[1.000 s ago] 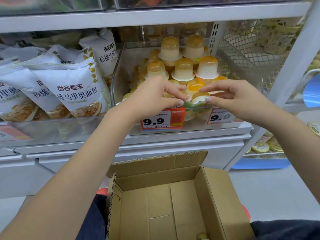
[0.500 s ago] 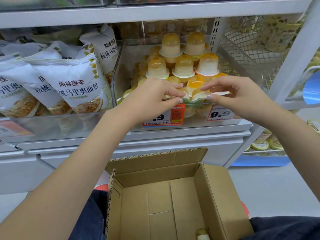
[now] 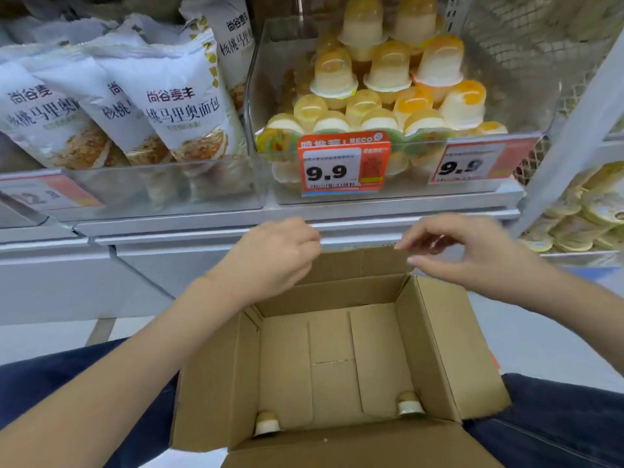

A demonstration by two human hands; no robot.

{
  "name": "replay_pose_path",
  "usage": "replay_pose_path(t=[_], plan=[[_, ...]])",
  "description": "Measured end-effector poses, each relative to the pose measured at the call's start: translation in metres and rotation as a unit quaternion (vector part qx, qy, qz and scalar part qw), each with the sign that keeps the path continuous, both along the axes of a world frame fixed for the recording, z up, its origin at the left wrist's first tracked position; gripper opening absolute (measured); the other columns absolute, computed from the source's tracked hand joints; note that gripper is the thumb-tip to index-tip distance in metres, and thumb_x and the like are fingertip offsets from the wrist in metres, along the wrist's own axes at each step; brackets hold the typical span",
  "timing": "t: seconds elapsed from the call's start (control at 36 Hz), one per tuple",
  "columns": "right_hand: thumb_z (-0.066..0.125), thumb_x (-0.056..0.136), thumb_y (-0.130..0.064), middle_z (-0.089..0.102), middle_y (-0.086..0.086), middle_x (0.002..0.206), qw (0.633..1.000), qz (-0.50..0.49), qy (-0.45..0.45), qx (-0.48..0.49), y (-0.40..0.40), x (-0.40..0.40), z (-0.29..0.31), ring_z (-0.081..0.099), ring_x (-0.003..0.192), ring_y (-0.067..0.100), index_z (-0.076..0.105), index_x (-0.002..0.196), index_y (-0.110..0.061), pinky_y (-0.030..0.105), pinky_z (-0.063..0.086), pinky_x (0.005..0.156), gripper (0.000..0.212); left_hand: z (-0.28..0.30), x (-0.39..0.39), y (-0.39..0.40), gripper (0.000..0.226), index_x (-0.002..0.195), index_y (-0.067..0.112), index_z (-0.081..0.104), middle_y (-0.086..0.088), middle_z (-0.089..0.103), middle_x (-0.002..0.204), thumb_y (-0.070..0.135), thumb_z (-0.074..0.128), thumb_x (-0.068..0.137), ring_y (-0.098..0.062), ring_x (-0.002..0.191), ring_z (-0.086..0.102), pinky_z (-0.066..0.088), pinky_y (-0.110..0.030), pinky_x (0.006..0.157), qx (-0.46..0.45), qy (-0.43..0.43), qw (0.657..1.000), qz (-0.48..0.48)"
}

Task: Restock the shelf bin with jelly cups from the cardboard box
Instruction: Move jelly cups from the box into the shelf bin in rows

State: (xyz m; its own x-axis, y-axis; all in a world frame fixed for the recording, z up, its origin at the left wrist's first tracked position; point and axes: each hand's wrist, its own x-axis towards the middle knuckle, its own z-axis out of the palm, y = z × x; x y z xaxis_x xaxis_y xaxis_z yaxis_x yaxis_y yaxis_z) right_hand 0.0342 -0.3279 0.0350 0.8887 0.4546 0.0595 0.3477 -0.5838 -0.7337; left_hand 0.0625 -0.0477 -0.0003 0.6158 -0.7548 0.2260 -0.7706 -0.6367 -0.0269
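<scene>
Head view: the shelf bin (image 3: 263,96), a clear container on the white shelf, is seen piled high with jelly cups (image 3: 388,67), stacked in tiers right up to its front wall above the 9.9 price tag (image 3: 341,167). Below it, the cardboard box (image 3: 439,352) is held open on the lap, its floor almost bare. Only two cups are left inside: one jelly cup in the near left corner (image 3: 266,423) and another near the right wall (image 3: 409,404). By that count the restock is judged nearly finished, with just those two to be lifted across. Both hands are held over the box's far flap, clear of the bin. The left hand (image 3: 277,258) is loosely curled and nothing is seen in it. The right hand (image 3: 472,251) is relaxed, fingers bent, nothing gripped.
</scene>
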Motion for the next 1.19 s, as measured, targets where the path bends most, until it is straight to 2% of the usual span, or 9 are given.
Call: replay_pose_path(t=[0.14, 0.28, 0.39, 0.47, 0.58, 0.69, 0.86, 1.0, 1.19], plan=[[0.065, 0.087, -0.011, 0.063, -0.011, 0.089, 0.96, 0.075, 0.214, -0.165, 0.008, -0.02, -0.104, 0.056, 0.079, 0.0, 0.066, 0.099, -0.025, 0.012, 0.046, 0.074, 0.018, -0.106, -0.025, 0.015, 0.019, 0.098, 0.011, 0.067, -0.006, 0.065, 0.096, 0.01, 0.055, 0.083, -0.025, 0.092, 0.06, 0.054, -0.036, 0.068, 0.158, 0.144, 0.975, 0.053], [0.05, 0.093, -0.003, 0.058, 0.001, 0.101, 0.877, 0.134, 0.319, -0.333, 0.001, -0.036, -0.198, 0.059, 0.096, 0.017, 0.059, 0.116, -0.016, 0.026, 0.048, 0.087, 0.028, -0.204, -0.066, 0.01, 0.028, 0.112, 0.006, 0.058, -0.013, 0.057, 0.117, -0.002, 0.044, 0.09, -0.03, 0.102, 0.058, 0.05, -0.038, 0.076, 0.285, 0.364, 0.876, 0.135], [0.052, 0.091, 0.001, 0.05, 0.003, 0.12, 0.818, 0.185, 0.334, -0.431, 0.008, -0.046, -0.255, 0.052, 0.11, 0.02, 0.049, 0.128, -0.017, 0.029, 0.044, 0.09, 0.041, -0.262, -0.103, 0.015, 0.028, 0.118, 0.006, 0.058, -0.012, 0.058, 0.122, 0.006, 0.046, 0.092, -0.026, 0.1, 0.057, 0.049, -0.035, 0.082, 0.353, 0.472, 0.787, 0.182], [0.051, 0.089, 0.003, 0.045, 0.01, 0.134, 0.764, 0.249, 0.283, -0.523, 0.014, -0.053, -0.287, 0.046, 0.123, 0.027, 0.042, 0.137, -0.014, 0.035, 0.041, 0.097, 0.051, -0.292, -0.125, 0.022, 0.04, 0.135, 0.013, 0.044, -0.012, 0.044, 0.139, 0.018, 0.046, 0.096, -0.029, 0.123, 0.046, 0.04, -0.038, 0.098, 0.404, 0.508, 0.734, 0.202], [0.05, 0.091, 0.002, 0.039, 0.011, 0.142, 0.719, 0.299, 0.262, -0.569, 0.013, -0.061, -0.314, 0.039, 0.13, 0.03, 0.032, 0.145, -0.019, 0.039, 0.037, 0.105, 0.06, -0.305, -0.126, 0.028, 0.044, 0.141, 0.014, 0.034, -0.018, 0.033, 0.145, 0.024, 0.04, 0.099, -0.033, 0.127, 0.042, 0.036, -0.04, 0.103, 0.383, 0.522, 0.734, 0.204], [0.054, 0.089, 0.0, 0.042, 0.009, 0.14, 0.735, 0.272, 0.288, -0.551, 0.011, -0.056, -0.326, 0.043, 0.126, 0.029, 0.037, 0.141, -0.02, 0.037, 0.039, 0.104, 0.059, -0.307, -0.115, 0.028, 0.045, 0.137, 0.011, 0.038, -0.015, 0.04, 0.139, 0.023, 0.05, 0.095, -0.032, 0.121, 0.048, 0.042, -0.04, 0.096, 0.37, 0.537, 0.732, 0.197], [0.066, 0.084, -0.013, 0.057, -0.002, 0.116, 0.842, 0.082, 0.398, -0.355, 0.007, -0.048, -0.324, 0.053, 0.1, 0.014, 0.058, 0.116, -0.024, 0.02, 0.042, 0.078, 0.035, -0.301, -0.113, 0.028, 0.041, 0.133, 0.012, 0.041, -0.017, 0.041, 0.136, 0.017, 0.049, 0.093, -0.036, 0.12, 0.046, 0.039, -0.041, 0.098, 0.324, 0.556, 0.73, 0.23], [0.063, 0.087, -0.008, 0.064, 0.0, 0.103, 0.842, -0.049, 0.529, -0.097, 0.008, -0.036, -0.295, 0.057, 0.08, 0.009, 0.064, 0.104, -0.021, 0.018, 0.044, 0.064, 0.022, -0.274, -0.096, 0.032, 0.037, 0.123, 0.015, 0.053, -0.006, 0.055, 0.125, 0.021, 0.062, 0.087, -0.023, 0.111, 0.053, 0.043, -0.028, 0.085, 0.127, 0.615, 0.717, 0.301], [0.059, 0.093, -0.01, 0.067, 0.007, 0.099, 0.885, -0.074, 0.459, -0.024, 0.015, -0.02, -0.217, 0.064, 0.088, 0.018, 0.059, 0.102, -0.009, 0.033, 0.055, 0.079, 0.009, -0.195, -0.048, 0.009, 0.021, 0.1, 0.014, 0.058, -0.006, 0.059, 0.102, 0.0, 0.058, 0.085, -0.022, 0.092, 0.056, 0.043, -0.026, 0.072, -0.166, 0.606, 0.71, 0.319]])
